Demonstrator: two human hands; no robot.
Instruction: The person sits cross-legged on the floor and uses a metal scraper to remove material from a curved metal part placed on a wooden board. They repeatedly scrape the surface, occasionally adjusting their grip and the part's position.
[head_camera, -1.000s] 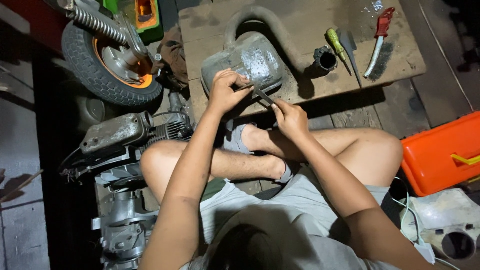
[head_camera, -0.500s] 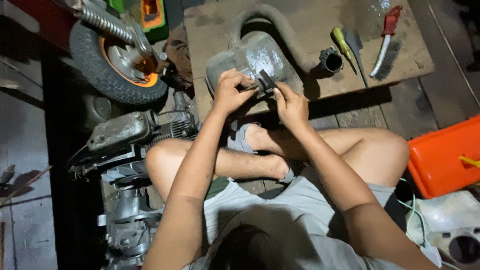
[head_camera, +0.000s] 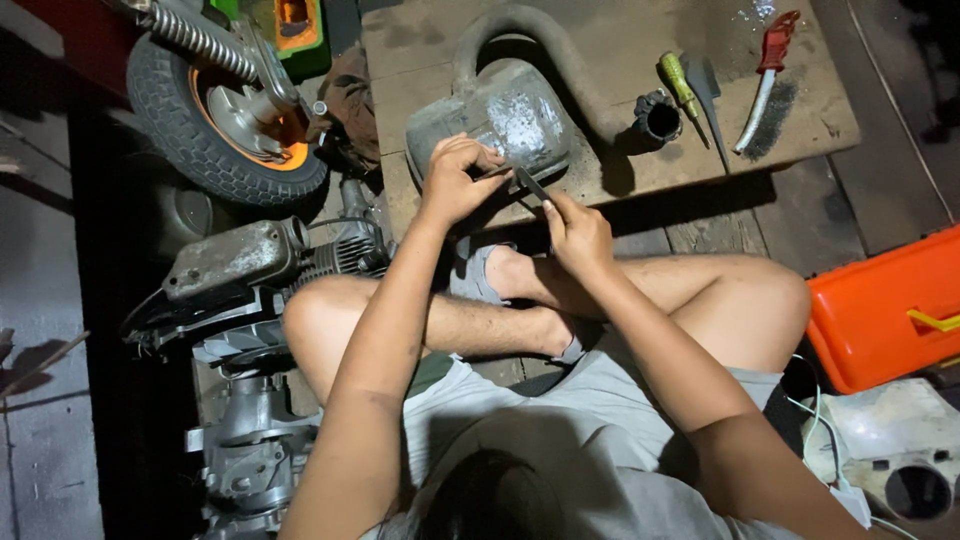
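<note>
While both hands grip it, flat file (head_camera: 530, 183) slanting up-left, across muffler (head_camera: 505, 125)

Upper centre of the frame: a dull grey metal muffler (head_camera: 500, 125) with a scraped silvery patch, on a brown wooden board (head_camera: 810, 120). Upper right: a wire brush (head_camera: 762, 75) with a red handle and a yellow-green screwdriver (head_camera: 680, 85). Upper left: a black tyre (head_camera: 190, 150) around an orange rim. Right edge: an orange toolbox (head_camera: 880, 310) with a yellow latch.
</note>
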